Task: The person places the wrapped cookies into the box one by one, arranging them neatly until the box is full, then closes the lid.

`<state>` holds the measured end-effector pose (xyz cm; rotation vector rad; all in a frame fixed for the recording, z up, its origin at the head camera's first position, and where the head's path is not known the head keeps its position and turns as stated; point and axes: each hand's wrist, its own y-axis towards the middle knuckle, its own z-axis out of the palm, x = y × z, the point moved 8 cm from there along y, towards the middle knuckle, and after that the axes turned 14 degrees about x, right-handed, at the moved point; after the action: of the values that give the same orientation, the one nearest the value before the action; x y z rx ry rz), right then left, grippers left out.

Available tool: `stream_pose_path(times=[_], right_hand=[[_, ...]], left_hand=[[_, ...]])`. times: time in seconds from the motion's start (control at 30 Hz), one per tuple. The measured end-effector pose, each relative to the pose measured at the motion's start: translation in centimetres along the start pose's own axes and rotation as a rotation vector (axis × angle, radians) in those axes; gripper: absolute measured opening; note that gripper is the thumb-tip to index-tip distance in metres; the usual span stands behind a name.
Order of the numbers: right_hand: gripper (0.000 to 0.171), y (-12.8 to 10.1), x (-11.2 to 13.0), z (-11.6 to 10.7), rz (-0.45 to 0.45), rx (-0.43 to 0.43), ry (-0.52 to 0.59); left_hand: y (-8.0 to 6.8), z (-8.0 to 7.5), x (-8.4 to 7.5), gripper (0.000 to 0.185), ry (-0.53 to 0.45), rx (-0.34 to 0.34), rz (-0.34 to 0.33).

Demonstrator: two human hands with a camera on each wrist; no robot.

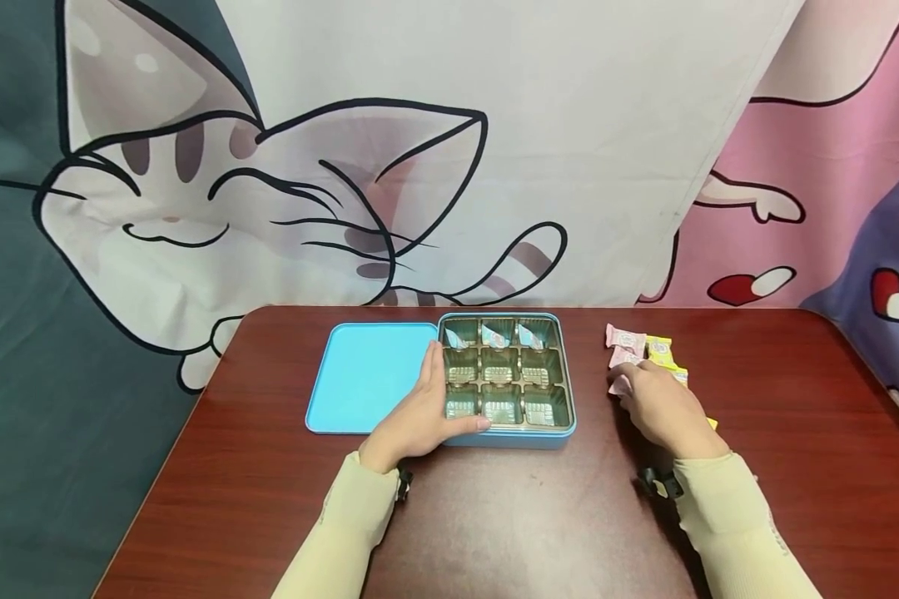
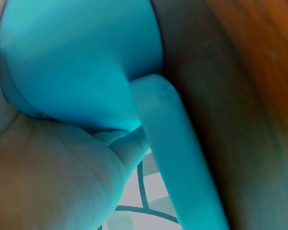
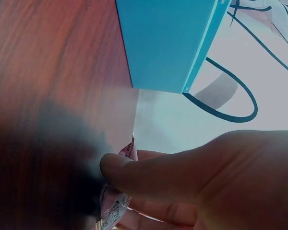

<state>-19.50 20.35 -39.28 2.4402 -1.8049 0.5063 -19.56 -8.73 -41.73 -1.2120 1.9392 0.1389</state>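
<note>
The left hand [image 1: 421, 416] lies against a blue box [image 1: 505, 441], its fingers held straight along the box's left wall and its thumb stretched out over the front rim. The box stands just to the right of those fingers, upright on a brown bench [image 1: 464, 532], and a gold tray [image 1: 500, 366] inside it is divided into three rows of three compartments. In the row farthest from the thumb, each compartment holds one blue-and-white packet [image 1: 494, 337], set at a tilt. To the left of the same fingers a blue lid [image 1: 374, 374] lies flat on the bench, close beside the box. The right hand [image 1: 667, 409] is well to the right of the box, its thumb and fingers pinching a pink wrapped sweet [image 3: 114, 206]; the right wrist view shows the thumb laid across the wrapper, with printed ends sticking out on either side of it. Just beyond these fingers lie other pink sweets [image 1: 626, 340], and right next to them, behind the knuckles, yellow sweets [image 1: 660, 350]; one more bit of yellow peeps out beside the right wrist. Both arms wear pale yellow sleeves [image 1: 345, 524], with a dark band [image 1: 404, 484] at the left wrist. Past the fingers, behind the bench, hangs a cloth [image 1: 599, 166] printed with a smiling cat.
</note>
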Motion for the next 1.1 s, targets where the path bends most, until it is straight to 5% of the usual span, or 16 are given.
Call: stream_pose_path(times=[0.23,0.5,1.1], right_hand=[[0.016,-0.1,0.2,-0.6,-0.012,-0.044,0.028],[0.023,-0.3,1.2,-1.4,-0.121,-0.145,0.059],[0.037,-0.5,1.5,-2.5,-0.136,-0.269,0.114]], left_hand=[[0.1,0.1,0.2,0.129,0.000,0.007,-0.005],[0.0,0.1,0.3,0.129,0.004,0.001,-0.006],[0.0,0.0,0.0,0.130,0.016,0.011,-0.016]])
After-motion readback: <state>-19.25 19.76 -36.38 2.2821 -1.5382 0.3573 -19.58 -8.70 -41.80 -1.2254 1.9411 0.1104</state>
